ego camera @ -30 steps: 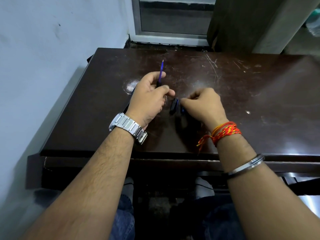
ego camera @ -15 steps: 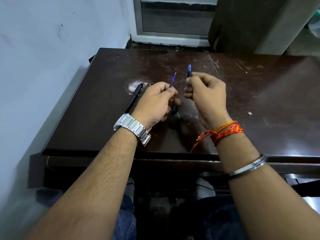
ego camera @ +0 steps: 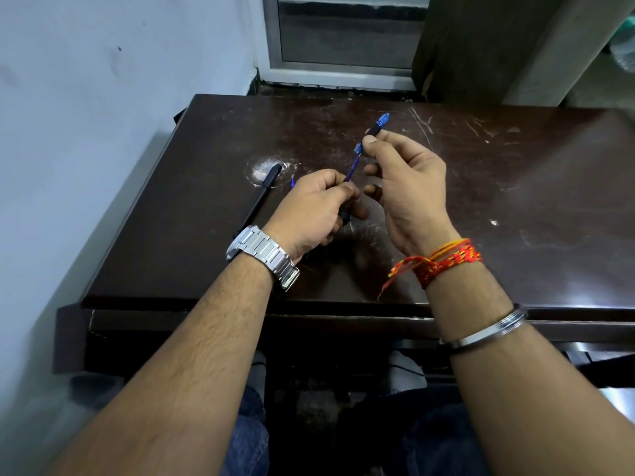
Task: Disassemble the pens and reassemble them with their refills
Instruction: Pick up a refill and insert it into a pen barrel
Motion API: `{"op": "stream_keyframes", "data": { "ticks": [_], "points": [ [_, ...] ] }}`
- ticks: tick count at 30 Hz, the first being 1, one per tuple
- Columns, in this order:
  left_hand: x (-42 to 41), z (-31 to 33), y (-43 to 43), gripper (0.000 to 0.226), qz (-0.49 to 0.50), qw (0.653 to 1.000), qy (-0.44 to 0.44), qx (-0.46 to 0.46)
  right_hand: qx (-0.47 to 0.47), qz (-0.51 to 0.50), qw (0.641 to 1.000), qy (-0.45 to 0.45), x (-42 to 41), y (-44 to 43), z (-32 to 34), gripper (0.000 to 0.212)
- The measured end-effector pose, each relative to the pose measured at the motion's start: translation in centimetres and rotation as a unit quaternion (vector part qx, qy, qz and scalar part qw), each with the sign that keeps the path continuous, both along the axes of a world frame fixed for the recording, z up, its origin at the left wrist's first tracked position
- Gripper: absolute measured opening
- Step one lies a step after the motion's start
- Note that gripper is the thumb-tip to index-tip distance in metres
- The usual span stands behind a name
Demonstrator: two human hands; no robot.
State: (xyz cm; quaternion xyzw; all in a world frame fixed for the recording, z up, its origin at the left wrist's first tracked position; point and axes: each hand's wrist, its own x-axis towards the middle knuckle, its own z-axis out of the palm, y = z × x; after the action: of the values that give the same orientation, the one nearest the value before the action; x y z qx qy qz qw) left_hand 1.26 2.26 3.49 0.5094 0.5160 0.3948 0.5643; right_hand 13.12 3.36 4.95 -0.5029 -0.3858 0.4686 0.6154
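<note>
My left hand (ego camera: 311, 209) grips a pen barrel with a thin blue refill (ego camera: 352, 168) sticking up out of its fist. My right hand (ego camera: 403, 182) pinches a short black and blue pen section (ego camera: 374, 132) between thumb and forefinger, held above the table. The section's blue lower end meets the top of the refill. A black pen (ego camera: 261, 192) lies on the dark wooden table (ego camera: 515, 207) just left of my left hand. A small blue part (ego camera: 292, 182) shows beside that pen.
A white wall runs along the left of the table. A metal door frame (ego camera: 343, 75) and a dark curtain (ego camera: 481, 46) stand behind the table's far edge. The table's front edge lies close to my knees.
My right hand picked a pen section off the table, lifted it, and brought it onto the tip of the refill. My left hand tilted the refill to the right.
</note>
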Motion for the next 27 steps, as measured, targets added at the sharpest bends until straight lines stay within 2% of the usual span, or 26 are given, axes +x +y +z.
{"op": "stream_keyframes", "data": {
  "ticks": [6,15,20,22,27],
  "points": [
    [-0.11,-0.24,0.25,0.022,0.002,1.000,-0.001,-0.002,0.022,-0.014,1.000,0.012,0.24,0.17,-0.06,0.006],
    [-0.20,-0.49,0.60,0.015,0.024,0.999,-0.001,0.027,0.007,0.049,0.999,-0.013,-0.44,-0.28,-0.17,0.004],
    [-0.16,-0.62,0.62,0.034,0.027,0.998,-0.005,0.052,-0.006,0.066,0.998,-0.006,-0.70,-0.27,-0.34,0.008],
    [-0.27,-0.65,0.50,0.038,0.016,0.998,0.003,0.063,-0.008,0.069,0.997,-0.014,-0.73,-0.33,-0.26,0.004],
    [-0.65,-1.03,0.50,0.042,0.004,0.997,0.013,0.073,-0.018,0.072,0.997,-0.023,-0.65,-0.59,-0.13,0.011]
  ]
}}
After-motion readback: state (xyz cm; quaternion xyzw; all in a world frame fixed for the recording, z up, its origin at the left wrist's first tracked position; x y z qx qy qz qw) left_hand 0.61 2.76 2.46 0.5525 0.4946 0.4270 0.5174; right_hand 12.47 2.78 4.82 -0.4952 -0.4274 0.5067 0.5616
